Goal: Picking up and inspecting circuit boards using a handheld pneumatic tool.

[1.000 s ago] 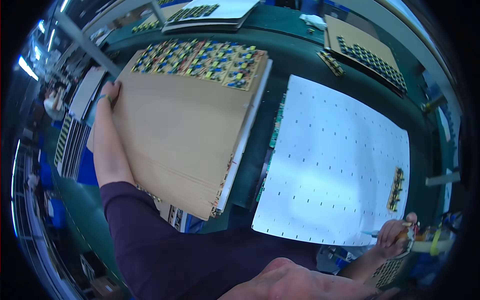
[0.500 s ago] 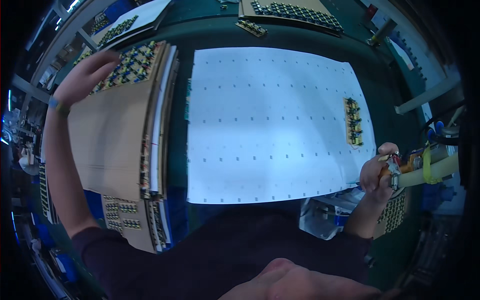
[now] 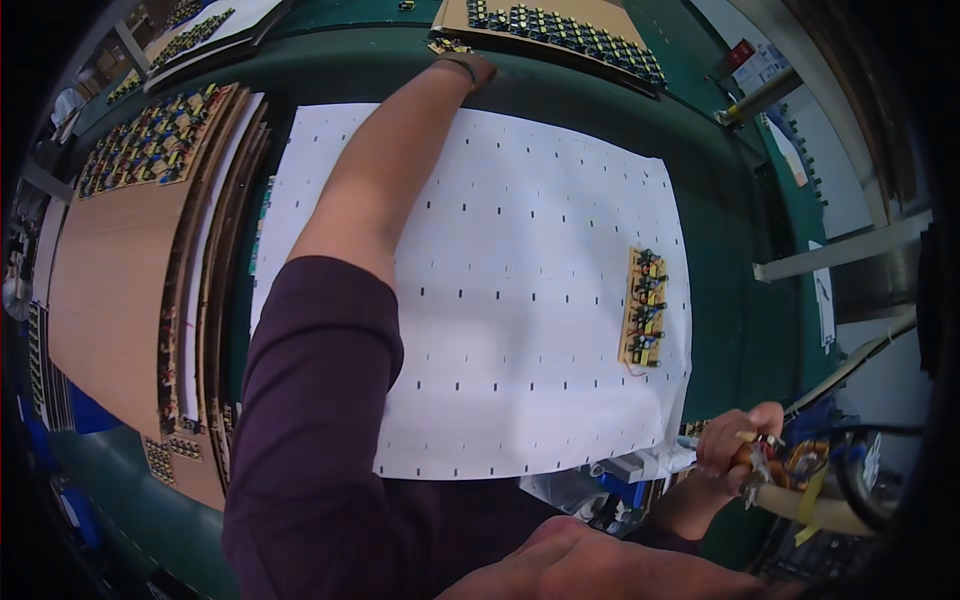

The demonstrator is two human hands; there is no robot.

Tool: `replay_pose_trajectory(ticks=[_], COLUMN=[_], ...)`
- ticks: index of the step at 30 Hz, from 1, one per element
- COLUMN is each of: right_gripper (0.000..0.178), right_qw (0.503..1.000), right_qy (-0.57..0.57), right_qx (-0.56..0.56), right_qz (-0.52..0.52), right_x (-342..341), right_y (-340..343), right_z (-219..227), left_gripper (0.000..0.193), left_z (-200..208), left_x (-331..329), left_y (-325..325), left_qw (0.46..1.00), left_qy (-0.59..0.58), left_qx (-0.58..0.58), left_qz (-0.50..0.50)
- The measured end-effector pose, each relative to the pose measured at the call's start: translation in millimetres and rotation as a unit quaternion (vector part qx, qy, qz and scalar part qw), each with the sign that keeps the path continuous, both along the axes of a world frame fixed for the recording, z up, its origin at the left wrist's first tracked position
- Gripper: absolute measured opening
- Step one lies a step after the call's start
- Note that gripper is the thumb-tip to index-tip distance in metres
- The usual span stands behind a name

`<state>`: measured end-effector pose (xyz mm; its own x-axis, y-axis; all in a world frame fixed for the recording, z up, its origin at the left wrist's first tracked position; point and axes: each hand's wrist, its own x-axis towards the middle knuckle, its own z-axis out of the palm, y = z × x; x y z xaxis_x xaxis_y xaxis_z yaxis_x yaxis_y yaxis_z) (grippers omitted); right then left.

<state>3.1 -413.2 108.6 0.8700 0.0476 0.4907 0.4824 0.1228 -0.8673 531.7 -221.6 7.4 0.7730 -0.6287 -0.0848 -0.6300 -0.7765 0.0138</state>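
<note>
My left hand (image 3: 478, 70) reaches across to the far side of the bench, right beside a small strip of circuit boards (image 3: 447, 46). Its fingers are hidden behind the hand, so whether they grip the strip does not show. At the lower right, my right hand (image 3: 730, 442) is closed around a hand tool (image 3: 765, 455) with a thick beige hose and yellow tape on it; a narrow tip points left from the fist. Between the hands lies a white sheet (image 3: 520, 350) printed with rows of small dark marks. One circuit board strip (image 3: 645, 308) rests near the sheet's right edge.
To the left stands a stack of cardboard sheets (image 3: 120, 280), with a group of circuit boards (image 3: 155, 140) on top. Another cardboard sheet (image 3: 450, 14) holding many boards lies at the far side. A metal post (image 3: 815, 262) juts in from the right.
My left hand has swung from the boards on the left stack over to the strip at the far side. My right hand still grips the tool. The whole view has shifted.
</note>
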Motion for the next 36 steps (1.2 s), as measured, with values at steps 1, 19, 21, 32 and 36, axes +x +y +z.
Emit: replay_pose_trajectory(ticks=[1,19,21,32,36], right_gripper=[0.060,0.056,0.054,0.054,0.059], right_qw=[0.999,0.999,0.998,0.999,0.998], right_qy=[0.005,-0.011,-0.013,-0.020,-0.031], right_qx=[-0.015,-0.049,-0.064,-0.034,-0.032], right_qz=[0.031,0.015,0.003,-0.008,-0.039], right_x=[0.1,-4.2,-4.8,-15.5,-18.6], right_y=[-8.2,-5.5,-3.0,5.1,15.2], right_z=[1.7,3.2,4.7,-0.2,-1.3], left_gripper=[0.033,0.028,0.027,0.041,0.029], left_z=[-7.8,-11.3,-0.4,131.0,150.5], left_x=[8.5,52.9,46.3,-10.9,-64.7], left_y=[-7.6,12.7,10.4,48.8,59.1], left_qw=[1.000,0.990,0.988,0.969,0.947], left_qy=[-0.007,-0.093,-0.108,-0.086,-0.283], left_qx=[0.012,-0.098,-0.100,-0.214,-0.150], left_qz=[0.003,0.034,0.054,0.085,-0.038])
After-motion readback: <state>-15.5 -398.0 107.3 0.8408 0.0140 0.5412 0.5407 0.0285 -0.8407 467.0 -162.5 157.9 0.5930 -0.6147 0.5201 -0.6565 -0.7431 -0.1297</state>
